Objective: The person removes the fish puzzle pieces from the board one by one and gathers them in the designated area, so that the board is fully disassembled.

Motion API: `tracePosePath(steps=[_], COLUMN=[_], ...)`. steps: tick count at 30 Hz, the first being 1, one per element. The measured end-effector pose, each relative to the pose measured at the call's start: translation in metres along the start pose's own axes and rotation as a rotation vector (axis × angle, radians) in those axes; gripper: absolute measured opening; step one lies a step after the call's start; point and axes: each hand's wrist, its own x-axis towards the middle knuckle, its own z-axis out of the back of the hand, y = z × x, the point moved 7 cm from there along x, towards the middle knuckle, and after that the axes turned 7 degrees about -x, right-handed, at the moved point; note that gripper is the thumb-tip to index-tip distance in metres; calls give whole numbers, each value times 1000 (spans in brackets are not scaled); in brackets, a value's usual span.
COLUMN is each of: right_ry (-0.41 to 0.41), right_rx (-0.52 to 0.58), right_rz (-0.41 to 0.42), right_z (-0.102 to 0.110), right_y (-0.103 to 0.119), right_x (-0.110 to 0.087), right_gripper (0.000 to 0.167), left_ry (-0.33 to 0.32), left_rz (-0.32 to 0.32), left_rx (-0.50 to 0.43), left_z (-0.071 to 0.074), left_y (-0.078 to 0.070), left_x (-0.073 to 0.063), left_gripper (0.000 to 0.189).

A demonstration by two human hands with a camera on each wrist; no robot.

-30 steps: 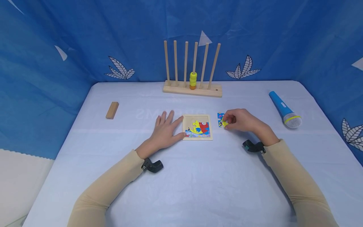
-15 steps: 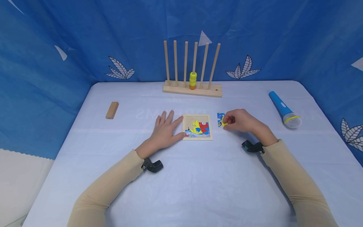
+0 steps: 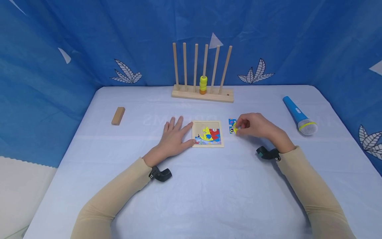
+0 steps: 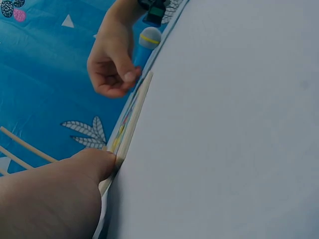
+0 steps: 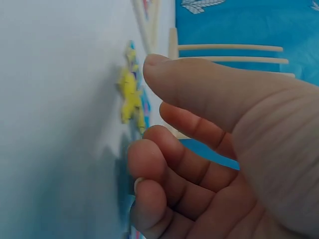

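A square wooden puzzle tray lies mid-table, its lower part filled with pieces of a red, yellow and blue fish picture. My left hand lies spread at its left side, thumb and index finger touching the frame. Right of the tray are loose blue puzzle pieces with a yellow puzzle piece over them. My right hand hovers at their right edge with loosely curled fingers. In the right wrist view, a gap separates thumb and fingers, and the yellow piece lies just beyond the fingertips.
Behind the tray stands a wooden peg rack with yellow and orange beads on one peg. A wooden block lies at the left, a blue toy microphone at the right. Blue curtain surrounds the table's far sides.
My right hand has shifted slightly back and right, uncovering a little more of the yellow puzzle piece. The left hand and the tray stay put.
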Motion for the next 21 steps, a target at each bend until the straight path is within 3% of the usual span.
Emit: tracePosePath(steps=[8, 14, 21], right_ry=[-14, 23, 73], right_rx=[0, -33, 6], right_rz=[33, 87, 118], right_z=[12, 9, -2], right_y=[17, 47, 80], right_x=[6, 25, 40], right_gripper=[29, 40, 49], left_ry=[7, 7, 12], left_rz=[-2, 3, 0], left_rx=[-11, -9, 8], left_z=[2, 1, 1], left_y=[0, 0, -2], left_x=[-2, -1, 0], left_gripper=[77, 77, 77])
